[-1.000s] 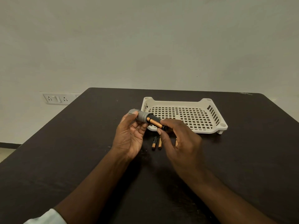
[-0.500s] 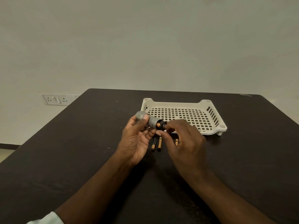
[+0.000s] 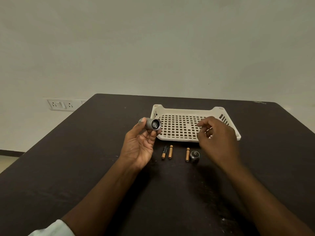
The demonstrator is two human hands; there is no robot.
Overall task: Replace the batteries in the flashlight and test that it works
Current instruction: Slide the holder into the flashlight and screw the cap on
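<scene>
Flashlight body [image 3: 152, 124], a short grey metal cylinder, is sitting pinched in the left hand [image 3: 139, 145] above the dark table [image 3: 71, 159]; the right hand [image 3: 216, 138] is hovering empty, fingers loosely curled, near three copper-and-black batteries [image 3: 170, 151] and a round grey cap [image 3: 194, 156].

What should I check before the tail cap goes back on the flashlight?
1. Flashlight secure in left hand: ok.
2. Open end faces the camera: ok.
3. Battery holder seated inside: ok, contacts show in the opening.
4. Right hand free: ok, open over the basket.
5. Tail cap within reach on the table: ok.
6. Three loose batteries are the old ones: cannot tell.
</scene>
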